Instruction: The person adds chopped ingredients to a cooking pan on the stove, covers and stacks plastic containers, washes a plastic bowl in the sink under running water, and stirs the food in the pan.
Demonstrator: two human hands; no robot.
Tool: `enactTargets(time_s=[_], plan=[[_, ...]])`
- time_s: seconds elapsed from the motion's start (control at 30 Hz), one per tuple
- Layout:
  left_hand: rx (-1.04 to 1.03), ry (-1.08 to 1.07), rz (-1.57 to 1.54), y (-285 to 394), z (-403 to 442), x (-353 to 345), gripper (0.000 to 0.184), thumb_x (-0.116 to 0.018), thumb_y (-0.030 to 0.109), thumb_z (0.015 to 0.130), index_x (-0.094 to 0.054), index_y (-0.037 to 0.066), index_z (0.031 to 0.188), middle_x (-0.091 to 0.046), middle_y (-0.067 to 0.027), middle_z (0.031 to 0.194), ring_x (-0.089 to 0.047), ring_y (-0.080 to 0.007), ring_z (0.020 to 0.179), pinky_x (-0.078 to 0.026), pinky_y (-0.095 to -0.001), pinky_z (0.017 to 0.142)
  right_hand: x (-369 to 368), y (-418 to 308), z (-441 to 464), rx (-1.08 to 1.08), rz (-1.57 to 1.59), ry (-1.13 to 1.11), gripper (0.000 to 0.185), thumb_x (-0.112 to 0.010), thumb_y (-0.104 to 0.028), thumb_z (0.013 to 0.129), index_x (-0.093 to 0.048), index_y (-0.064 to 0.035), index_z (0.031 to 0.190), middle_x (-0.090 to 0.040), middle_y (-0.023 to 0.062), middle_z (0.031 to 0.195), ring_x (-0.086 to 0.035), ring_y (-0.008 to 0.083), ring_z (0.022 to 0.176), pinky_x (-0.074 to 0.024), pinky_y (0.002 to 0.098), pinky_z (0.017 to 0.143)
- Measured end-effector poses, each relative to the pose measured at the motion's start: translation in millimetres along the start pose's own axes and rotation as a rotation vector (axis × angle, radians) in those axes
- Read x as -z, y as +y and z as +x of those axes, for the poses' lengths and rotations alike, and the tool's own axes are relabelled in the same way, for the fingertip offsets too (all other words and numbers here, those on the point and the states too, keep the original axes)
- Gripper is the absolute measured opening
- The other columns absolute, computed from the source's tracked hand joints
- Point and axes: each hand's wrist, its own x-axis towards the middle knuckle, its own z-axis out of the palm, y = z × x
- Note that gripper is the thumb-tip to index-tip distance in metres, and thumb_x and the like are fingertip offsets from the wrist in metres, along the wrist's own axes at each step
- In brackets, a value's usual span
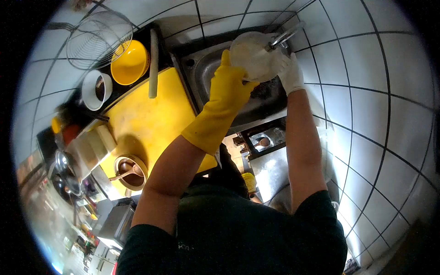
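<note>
A round, cloudy translucent bowl (253,57) is held tilted over the metal sink (206,68), right under the faucet (286,35). My left hand (229,79), in a yellow rubber glove, grips its left and lower rim. At the bowl's right edge is my right hand (290,73) in a thin white glove, closed on the rim with its fingers partly hidden. Whitish liquid or a film shows inside the bowl; I cannot tell which. Part of the sink basin is covered by the bowl and my left glove.
Left of the sink lies a yellow cutting board (151,119) with a brown bowl and wooden spoon (130,172) on its near part. Beyond are a yellow bowl (129,64), a white cup (96,90) and a wire strainer (98,39). A tiled wall (357,59) rises close at right.
</note>
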Motion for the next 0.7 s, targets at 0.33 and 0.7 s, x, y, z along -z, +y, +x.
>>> enactTargets(time_s=[0.33,0.7], plan=[[0.009,0.041,-0.009,11.4,-3.0,15.0,0.034,-0.094,0.021,0.067,-0.073,0.002,0.085,-0.061,-0.0343,0.132,-0.072,-0.0433,0.098,-0.061,-0.0437,0.080,73.4,44.0,83.9,0.375,-0.434,-0.515,0.063,-0.031,-0.045,0.114,-0.032,-0.0036,0.161,-0.027,0.0160,0.170,-0.024,0.0265,0.157,-0.0157,0.0468,0.128],[0.069,-0.002,0.035,-39.2,-18.7,-28.4,0.032,-0.092,0.021,0.072,-0.076,0.004,0.094,-0.051,-0.0275,0.149,-0.067,-0.0435,0.112,-0.059,-0.0432,0.093,-15.1,-22.1,5.5,0.075,0.487,-0.049,0.079,-0.044,-0.046,0.109,-0.026,0.0146,0.155,-0.042,0.0276,0.148,-0.045,0.0452,0.138,-0.0402,0.0556,0.117]])
